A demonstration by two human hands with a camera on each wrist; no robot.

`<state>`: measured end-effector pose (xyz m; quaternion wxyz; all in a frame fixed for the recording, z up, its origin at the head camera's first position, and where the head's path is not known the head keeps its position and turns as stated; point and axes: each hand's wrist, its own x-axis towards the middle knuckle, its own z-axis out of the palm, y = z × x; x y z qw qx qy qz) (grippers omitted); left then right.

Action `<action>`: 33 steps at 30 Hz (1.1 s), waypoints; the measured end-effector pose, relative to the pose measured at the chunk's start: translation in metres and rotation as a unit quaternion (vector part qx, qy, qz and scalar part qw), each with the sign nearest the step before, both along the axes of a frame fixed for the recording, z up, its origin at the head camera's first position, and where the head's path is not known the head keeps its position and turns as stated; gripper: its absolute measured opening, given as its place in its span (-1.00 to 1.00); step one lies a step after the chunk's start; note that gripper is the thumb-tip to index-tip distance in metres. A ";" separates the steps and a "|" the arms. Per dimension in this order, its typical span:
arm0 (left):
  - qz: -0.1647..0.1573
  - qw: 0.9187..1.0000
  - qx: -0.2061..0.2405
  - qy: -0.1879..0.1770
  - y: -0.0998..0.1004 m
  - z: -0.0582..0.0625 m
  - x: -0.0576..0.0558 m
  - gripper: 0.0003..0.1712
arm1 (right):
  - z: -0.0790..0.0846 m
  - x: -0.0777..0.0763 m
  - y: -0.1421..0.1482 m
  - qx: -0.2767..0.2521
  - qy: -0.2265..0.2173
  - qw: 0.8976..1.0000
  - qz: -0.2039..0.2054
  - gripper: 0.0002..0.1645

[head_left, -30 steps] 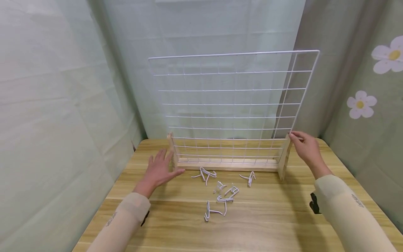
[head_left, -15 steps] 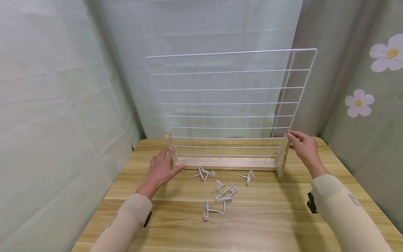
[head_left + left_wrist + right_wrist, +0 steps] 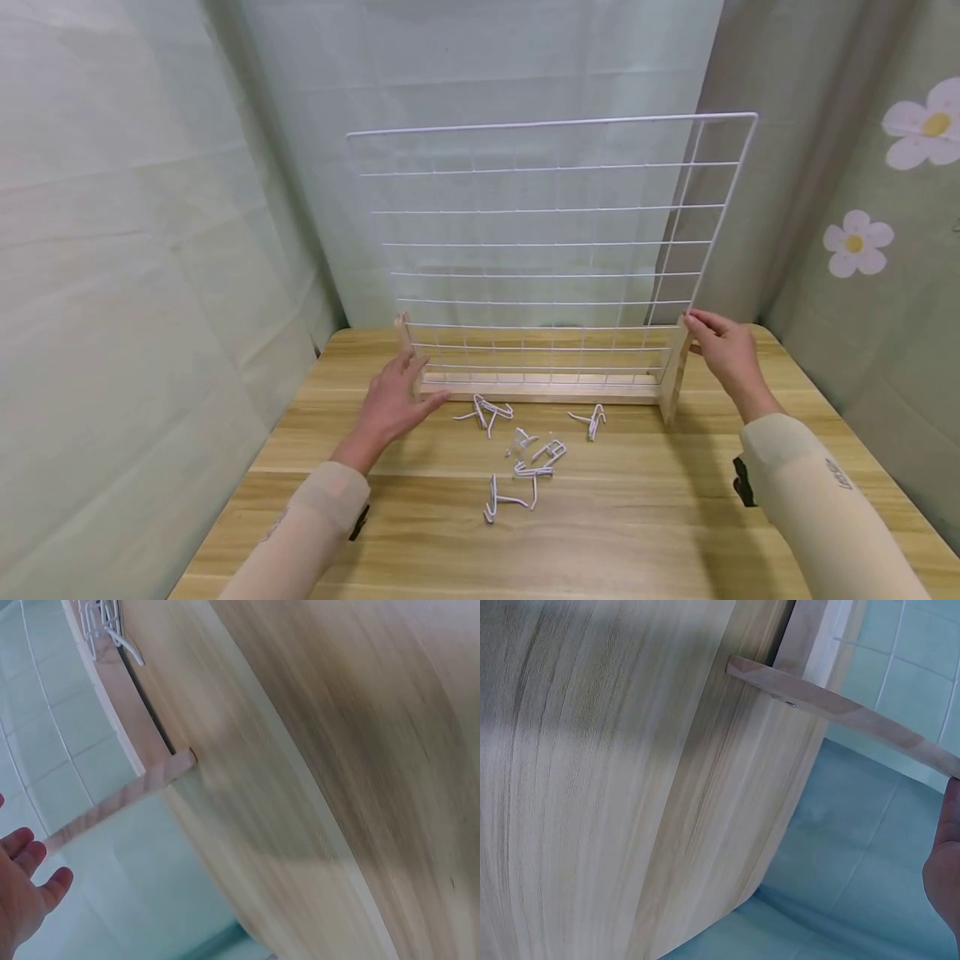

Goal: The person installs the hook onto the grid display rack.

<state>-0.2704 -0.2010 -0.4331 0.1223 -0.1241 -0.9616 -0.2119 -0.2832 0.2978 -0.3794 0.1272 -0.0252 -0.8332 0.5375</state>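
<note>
A white wire grid panel [image 3: 555,124] stands upright in a wooden base [image 3: 540,391] near the back of the table. My right hand [image 3: 723,354] pinches the top of the base's right side piece [image 3: 673,375] between thumb and fingers; in the right wrist view only part of that hand [image 3: 945,859] shows, at the piece's end. My left hand [image 3: 393,404] is spread beside the left side piece [image 3: 407,337], its fingers reaching toward it. In the left wrist view the fingers [image 3: 30,859] are close to the piece's upper end [image 3: 120,801]; contact is unclear.
Several white wire hooks lie on the wooden table [image 3: 615,533] before the base, among them one hook [image 3: 492,500] nearest me and another hook [image 3: 596,422] at the right. Small clear pieces [image 3: 517,443] lie among them. Pale curtains [image 3: 150,250] surround the table.
My left hand has shifted slightly right, closer to the left side piece. The right hand keeps its grip at the right side piece. The grid and hooks stay in place.
</note>
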 end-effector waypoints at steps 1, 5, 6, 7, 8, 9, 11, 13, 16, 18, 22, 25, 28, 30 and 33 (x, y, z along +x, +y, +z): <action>-0.002 1.000 -0.001 0.000 0.002 0.000 0.000 -0.02 | 0.000 0.000 0.000 0.000 0.000 1.000 0.000 -0.32; -0.010 1.000 -0.006 0.000 0.010 -0.003 0.000 -0.07 | -0.001 0.000 0.001 -0.002 -0.001 1.000 -0.001 -0.32; -0.012 1.000 -0.005 -0.003 0.011 -0.004 0.000 -0.09 | -0.001 0.000 0.001 -0.002 -0.004 1.000 -0.001 -0.31; -0.015 1.000 -0.004 -0.006 0.012 -0.005 0.000 -0.09 | -0.002 0.000 0.001 -0.002 -0.006 1.000 -0.001 -0.31; -0.019 1.000 -0.003 -0.009 0.013 -0.007 0.000 -0.10 | -0.002 -0.001 0.001 -0.003 -0.007 1.000 0.000 -0.31; -0.022 1.000 0.001 -0.011 0.014 -0.008 -0.001 -0.10 | -0.002 -0.001 0.001 -0.005 -0.008 1.000 0.000 -0.30; -0.028 0.999 0.006 -0.015 0.016 -0.011 -0.001 -0.12 | -0.003 -0.001 0.002 -0.006 -0.012 1.000 0.002 -0.29; -0.031 0.999 0.010 -0.021 0.018 -0.014 -0.001 -0.13 | -0.003 -0.001 0.002 -0.009 -0.015 1.000 0.004 -0.28; -0.038 0.999 0.019 -0.027 0.022 -0.017 -0.001 -0.15 | -0.003 -0.001 0.002 -0.005 -0.019 1.000 0.004 -0.27; -0.041 0.998 0.028 -0.037 0.024 -0.019 -0.001 -0.15 | -0.004 -0.001 0.003 -0.003 -0.021 1.000 0.004 -0.26; -0.041 0.996 0.049 -0.057 0.028 -0.023 0.001 -0.16 | -0.004 0.000 0.004 -0.007 -0.023 1.000 0.004 -0.26; -0.042 0.995 0.067 -0.068 0.030 -0.026 0.002 -0.18 | -0.004 0.000 0.005 -0.010 -0.027 1.000 0.004 -0.25; -0.046 0.993 0.081 -0.074 0.032 -0.030 0.000 -0.23 | -0.005 0.001 0.005 -0.011 -0.027 1.000 0.006 -0.26; -0.048 0.992 0.088 -0.076 0.032 -0.034 -0.001 -0.26 | -0.005 0.000 0.005 -0.012 -0.026 1.000 0.008 -0.27; -0.051 0.989 0.108 -0.086 0.034 -0.040 -0.003 -0.31 | -0.005 0.000 0.005 -0.013 -0.024 1.000 0.007 -0.27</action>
